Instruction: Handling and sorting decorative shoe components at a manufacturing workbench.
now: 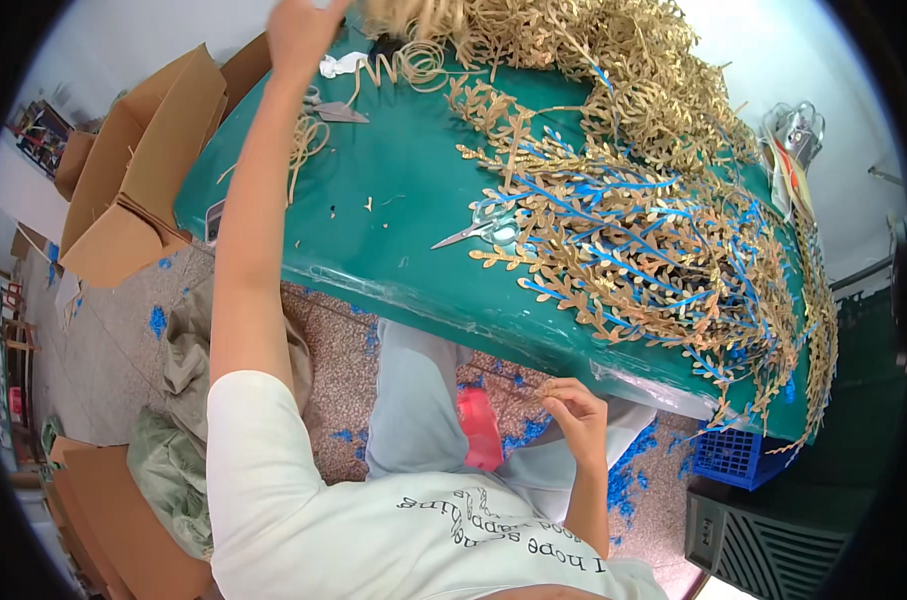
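My left arm stretches far across the green-covered table [394, 215]. My left hand [304, 40] is at the top edge of the view, blurred, its fingers cut off, close to coils of tan cord [419, 65]. My right hand [577, 415] is low, just off the table's near edge and above my lap. Its thumb and fingers are pinched together around something thin and brownish, too small to make out. Across the right of the table spreads a heap of gold leaf garlands with blue strips [644, 240]. Small scissors [489, 230] lie at its left edge.
More gold leaf garlands [614, 60] pile up at the back. Grey-bladed scissors [336, 110] lie beside my left forearm. Cardboard boxes [144, 170] stand at the left. A blue crate [739, 457] is under the right corner, and blue scraps litter the floor around a red object [481, 428].
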Available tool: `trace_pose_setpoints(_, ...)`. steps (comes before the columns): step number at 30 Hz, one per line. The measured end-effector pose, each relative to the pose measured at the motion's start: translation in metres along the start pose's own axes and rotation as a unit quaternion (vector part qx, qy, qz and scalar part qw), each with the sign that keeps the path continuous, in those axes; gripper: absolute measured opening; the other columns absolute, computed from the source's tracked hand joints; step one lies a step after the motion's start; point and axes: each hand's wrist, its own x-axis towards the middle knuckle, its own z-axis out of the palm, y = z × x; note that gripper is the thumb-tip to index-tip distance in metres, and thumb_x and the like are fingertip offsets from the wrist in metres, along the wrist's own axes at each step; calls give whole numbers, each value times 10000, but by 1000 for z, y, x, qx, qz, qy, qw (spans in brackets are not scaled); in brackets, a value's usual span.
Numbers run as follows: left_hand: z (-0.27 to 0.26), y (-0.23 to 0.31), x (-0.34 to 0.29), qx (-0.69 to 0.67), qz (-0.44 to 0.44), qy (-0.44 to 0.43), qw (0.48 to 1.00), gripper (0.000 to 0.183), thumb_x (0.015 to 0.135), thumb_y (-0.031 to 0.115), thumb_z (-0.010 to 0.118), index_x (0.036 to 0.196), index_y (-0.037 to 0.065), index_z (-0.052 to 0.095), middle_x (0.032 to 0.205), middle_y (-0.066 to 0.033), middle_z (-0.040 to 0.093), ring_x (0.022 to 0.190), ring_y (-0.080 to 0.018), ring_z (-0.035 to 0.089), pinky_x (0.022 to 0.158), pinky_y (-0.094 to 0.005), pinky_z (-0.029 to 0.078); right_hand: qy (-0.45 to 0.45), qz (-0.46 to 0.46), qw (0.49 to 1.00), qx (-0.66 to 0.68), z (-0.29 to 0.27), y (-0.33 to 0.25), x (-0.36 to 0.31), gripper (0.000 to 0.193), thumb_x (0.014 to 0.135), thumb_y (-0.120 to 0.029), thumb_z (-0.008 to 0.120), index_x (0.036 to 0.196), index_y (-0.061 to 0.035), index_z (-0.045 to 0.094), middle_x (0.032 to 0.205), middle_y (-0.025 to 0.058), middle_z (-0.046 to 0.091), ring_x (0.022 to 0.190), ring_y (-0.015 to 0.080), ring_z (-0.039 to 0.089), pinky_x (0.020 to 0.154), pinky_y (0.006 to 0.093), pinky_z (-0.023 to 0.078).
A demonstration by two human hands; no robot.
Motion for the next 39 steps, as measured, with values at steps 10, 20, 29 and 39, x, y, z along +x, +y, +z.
trace_pose_setpoints(10, 10, -61, -121, -28, -6, -279, 960, 391, 745, 337, 640, 990, 41, 573, 954, -130, 602, 858, -257, 574, 727, -356, 441, -47, -4, 998, -49, 4, 10, 5, 84, 744, 80, 619, 813, 33, 631, 900, 105, 616, 854, 164, 569, 729, 253, 451)
trace_pose_setpoints(20, 48, -103, 16, 63, -182, -210, 959, 328, 771, 342, 497, 777, 43, 633, 668, -101, 623, 660, -208, 640, 605, -354, 496, -66, 50, 995, -64, 1, 1, 2, 60, 726, 40, 653, 782, 21, 644, 877, 100, 628, 849, 162, 573, 748, 272, 450)
trace_pose_setpoints(29, 174, -197, 14, 122, -158, -333, 922, 159, 705, 168, 590, 803, 60, 651, 736, -130, 634, 608, -244, 606, 549, -365, 457, -29, 66, 996, -54, 2, 1, 8, 68, 720, 47, 653, 783, 28, 640, 863, 97, 629, 862, 167, 573, 762, 279, 447)
trace_pose_setpoints(39, 139, -157, 8, -399, -484, 47, 778, 87, 769, 7, 549, 710, -54, 532, 711, -168, 583, 616, -222, 594, 451, -280, 477, -36, 34, 994, -102, 3, -10, 3, 81, 722, -12, 672, 797, 8, 651, 845, 99, 646, 813, 176, 600, 745, 279, 458)
